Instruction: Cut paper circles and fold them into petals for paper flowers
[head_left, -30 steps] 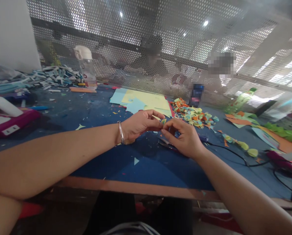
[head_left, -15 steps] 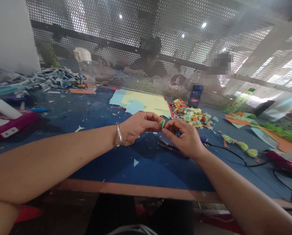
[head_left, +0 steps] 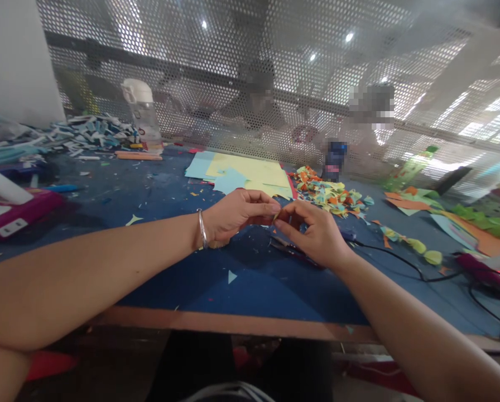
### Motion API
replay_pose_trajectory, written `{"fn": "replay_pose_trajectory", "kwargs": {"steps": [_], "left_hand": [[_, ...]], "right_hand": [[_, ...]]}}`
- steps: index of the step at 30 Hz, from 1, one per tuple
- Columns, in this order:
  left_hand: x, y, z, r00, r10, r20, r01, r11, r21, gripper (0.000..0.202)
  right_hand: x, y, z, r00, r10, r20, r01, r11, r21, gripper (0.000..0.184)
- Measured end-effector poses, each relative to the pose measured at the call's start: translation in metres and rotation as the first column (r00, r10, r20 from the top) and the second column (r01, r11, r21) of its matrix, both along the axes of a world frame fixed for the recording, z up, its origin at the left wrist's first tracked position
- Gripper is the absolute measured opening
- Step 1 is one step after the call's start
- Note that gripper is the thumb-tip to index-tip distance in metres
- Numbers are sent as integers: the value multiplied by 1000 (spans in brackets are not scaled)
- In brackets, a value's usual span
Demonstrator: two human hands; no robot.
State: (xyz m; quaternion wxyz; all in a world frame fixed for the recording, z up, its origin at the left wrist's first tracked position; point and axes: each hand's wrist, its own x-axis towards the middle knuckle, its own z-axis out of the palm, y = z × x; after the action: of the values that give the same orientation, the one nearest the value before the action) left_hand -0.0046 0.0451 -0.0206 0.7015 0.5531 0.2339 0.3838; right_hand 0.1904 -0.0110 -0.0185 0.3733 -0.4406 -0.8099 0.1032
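Observation:
My left hand [head_left: 237, 215] and my right hand [head_left: 315, 234] meet over the blue table top [head_left: 250, 279], fingertips pinched together on a small folded paper piece [head_left: 277, 214] of yellow and green. It is mostly hidden between the fingers. A silver bangle [head_left: 200, 228] circles my left wrist. Scissors [head_left: 289, 249] lie on the table just under my right hand.
Yellow and light blue paper sheets [head_left: 244, 170] lie behind my hands, with a heap of coloured paper pieces [head_left: 329, 195] to their right. A white bottle [head_left: 139, 114] stands at the mesh screen. A magenta tool [head_left: 11, 215] is far left; a black cable [head_left: 421, 271] runs right.
The hands have stayed in place and the fingers have closed tighter over the paper piece, so less of it shows now.

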Motion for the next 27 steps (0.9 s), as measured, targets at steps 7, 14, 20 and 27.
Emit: {"fn": "replay_pose_trajectory", "kwargs": {"steps": [7,14,20,27], "left_hand": [[3,-3,-5,997,77,-5,-76,990,119,26],[3,-4,-5,990,134,-33,-125,971,205,22],[2,-1,-6,984,170,-61,-149,955,257,22],[2,3,-10,984,172,-54,-149,942,300,39]], "right_hand": [[0,2,-1,1000,-27,4,27,999,-24,16],[-2,3,1,999,-48,-19,47,997,-52,18],[-1,3,0,998,-52,-44,48,995,-89,19],[1,4,-1,997,-34,-63,27,994,-102,13]]}}
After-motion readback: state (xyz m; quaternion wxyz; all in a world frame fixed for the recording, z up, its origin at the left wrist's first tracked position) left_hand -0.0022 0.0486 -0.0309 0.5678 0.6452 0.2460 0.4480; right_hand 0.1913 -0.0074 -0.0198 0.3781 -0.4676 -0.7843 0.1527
